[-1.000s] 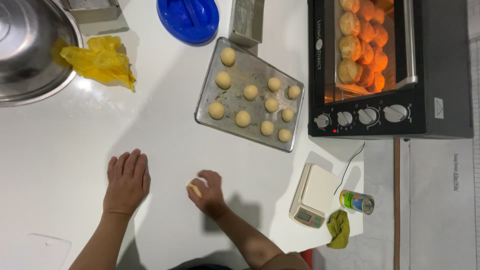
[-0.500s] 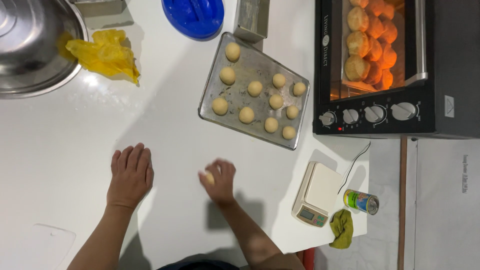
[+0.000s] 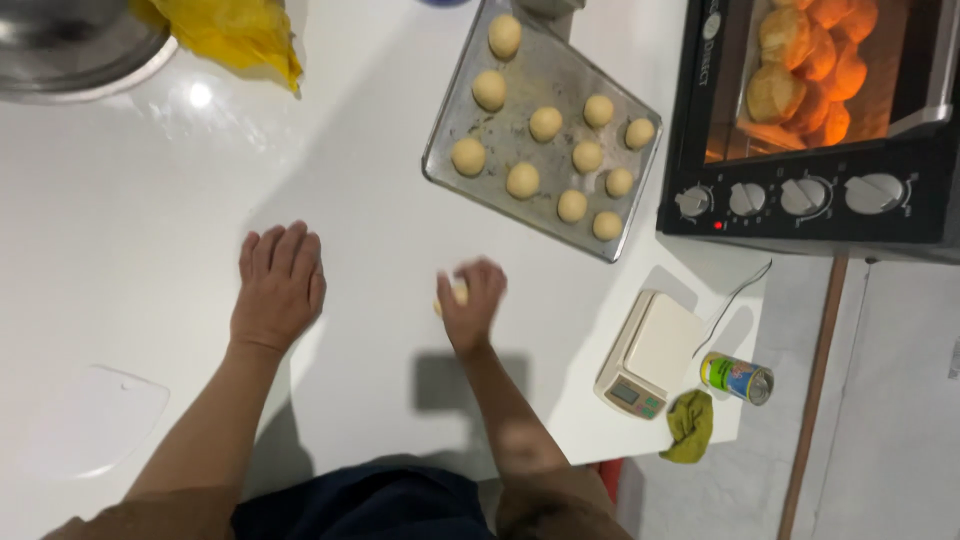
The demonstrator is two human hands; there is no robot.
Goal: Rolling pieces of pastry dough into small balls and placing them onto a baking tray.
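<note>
Right hand (image 3: 472, 305) shifted onto dough ball (image 3: 455, 295), green-labelled can (image 3: 737, 378) beside scale (image 3: 650, 354)

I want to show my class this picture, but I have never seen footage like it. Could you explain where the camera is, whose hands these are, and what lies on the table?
The camera sits on a person's head and looks straight down, so both arms belong to the wearer. The left hand lies flat on the white table. The right hand is cupped over a small dough ball on the table. Above it is a metal baking tray with eleven dough balls. To the right stands a lit oven with browned buns inside. Near the table's edge are a kitchen scale, a can and a green cloth. A steel bowl and yellow bag lie top left.
</note>
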